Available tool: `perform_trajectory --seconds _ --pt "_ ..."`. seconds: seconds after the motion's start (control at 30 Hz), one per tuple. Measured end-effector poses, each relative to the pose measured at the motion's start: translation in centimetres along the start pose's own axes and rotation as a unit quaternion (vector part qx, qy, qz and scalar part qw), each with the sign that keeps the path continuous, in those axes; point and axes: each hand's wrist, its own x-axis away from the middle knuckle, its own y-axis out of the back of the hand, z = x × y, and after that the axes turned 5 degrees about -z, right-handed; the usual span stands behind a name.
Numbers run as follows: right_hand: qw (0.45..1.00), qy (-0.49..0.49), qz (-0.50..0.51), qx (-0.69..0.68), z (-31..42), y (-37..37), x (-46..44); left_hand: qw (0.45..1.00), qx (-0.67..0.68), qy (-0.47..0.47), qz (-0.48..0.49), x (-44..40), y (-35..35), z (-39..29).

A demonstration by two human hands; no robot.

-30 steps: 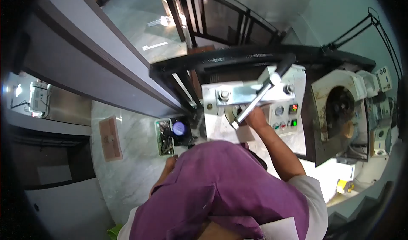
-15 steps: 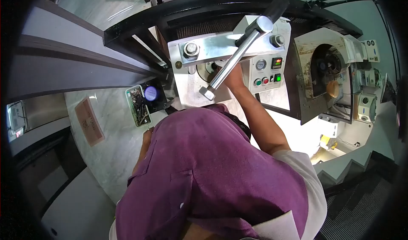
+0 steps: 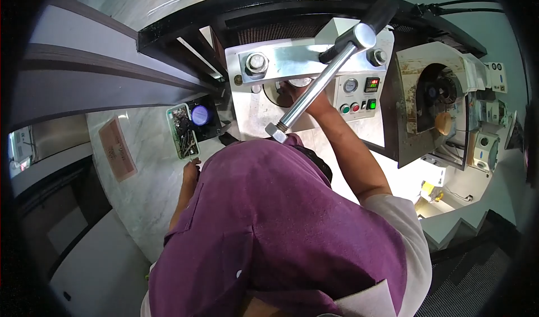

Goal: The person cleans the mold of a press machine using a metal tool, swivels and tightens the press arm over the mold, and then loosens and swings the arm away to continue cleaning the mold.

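Note:
My right hand (image 3: 320,105) reaches under the steel crossbar (image 3: 292,58) of a white press-like machine (image 3: 245,115). It is beside a round metal part (image 3: 300,82) in the machine's opening. A chrome lever bar (image 3: 318,87) crosses in front of this hand, and its fingers are hidden, so its grip does not show. My left hand (image 3: 191,171) is low beside my apron, at the near end of a pale green tray (image 3: 170,127) full of small metal pieces (image 3: 184,130). Its fingers are too small and dark to make out.
A control panel (image 3: 359,95) with a gauge and buttons is right of my right hand. Beside the tray sits a blue-lidded container (image 3: 200,115). A brown labelled sheet (image 3: 117,149) lies on the marble surface. Farther right stands a stained machine (image 3: 412,92) with a round opening.
The view has shifted slightly. My left hand shows more from beside the apron, near the tray. My right hand stays inside the machine, now more covered by the lever bar.

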Motion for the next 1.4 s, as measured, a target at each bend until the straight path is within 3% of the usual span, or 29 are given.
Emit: perform_trajectory --seconds 0.07,0.13,0.2,0.27,0.33,0.43,0.53,0.6,0.67,0.8,0.83,0.87,0.93,1.0,1.13,1.33,1.4 --pt "1.0 0.024 -0.016 0.009 -1.3 -0.1 -0.2 0.996 0.071 0.045 -0.003 -0.8 0.1 0.8" --pt "1.0 0.018 0.023 -0.005 -1.0 1.2 -0.7 0.995 -0.073 -0.074 0.009 0.7 0.5 0.0" --pt "0.997 0.065 -0.009 0.033 -0.3 1.4 -0.7 0.994 -0.079 -0.079 0.015 0.9 0.5 0.2" --pt "0.984 0.026 0.016 0.177 0.6 1.3 -0.3 0.992 -0.086 -0.084 0.024 0.9 0.5 0.9" --pt "0.986 0.015 0.031 0.165 -0.5 -0.1 0.4 0.991 -0.096 -0.089 0.013 1.3 0.6 1.2" --pt "0.997 0.042 -0.046 0.053 -1.9 -1.2 0.5 0.995 -0.071 -0.063 -0.001 2.2 0.6 1.2" --pt "0.996 0.049 -0.045 0.061 -1.3 -1.2 -0.1 0.998 -0.046 -0.036 -0.009 2.0 0.7 2.4" --pt "0.995 0.053 -0.042 0.07 -1.2 -1.1 -0.3 0.993 -0.079 -0.085 0.009 1.9 1.1 2.6" --pt "0.997 0.028 -0.021 0.064 -2.1 -1.7 -0.2 0.993 -0.092 -0.074 0.01 2.5 1.2 2.0" --pt "0.992 0.01 -0.088 0.085 -3.8 -1.7 1.7 0.99 -0.097 -0.1 0.029 1.8 1.6 2.6" --pt "0.984 -0.113 -0.137 -0.029 -2.4 -0.5 2.2 0.99 -0.095 -0.101 0.028 1.3 1.7 2.9" --pt "0.953 -0.269 -0.08 -0.113 0.7 3.0 1.9 0.99 -0.093 -0.107 0.029 0.8 1.7 3.3" --pt "0.851 -0.274 -0.31 -0.324 3.6 3.8 3.1 0.989 -0.093 -0.111 0.033 0.9 1.5 3.3" --pt "0.773 -0.381 -0.321 -0.393 4.2 4.6 4.4 0.994 -0.08 -0.068 0.025 1.6 1.1 2.8" --pt "0.704 -0.393 -0.346 -0.48 2.5 4.4 5.8 0.997 -0.061 -0.043 0.017 2.0 0.8 1.9" --pt "0.73 -0.375 -0.325 -0.471 1.9 4.7 5.3 0.993 -0.067 -0.094 0.036 1.0 1.3 1.0" --pt "0.811 -0.299 -0.289 -0.411 1.9 4.4 4.7 1.0 0.0 -0.001 0.021 1.8 1.5 -0.5"
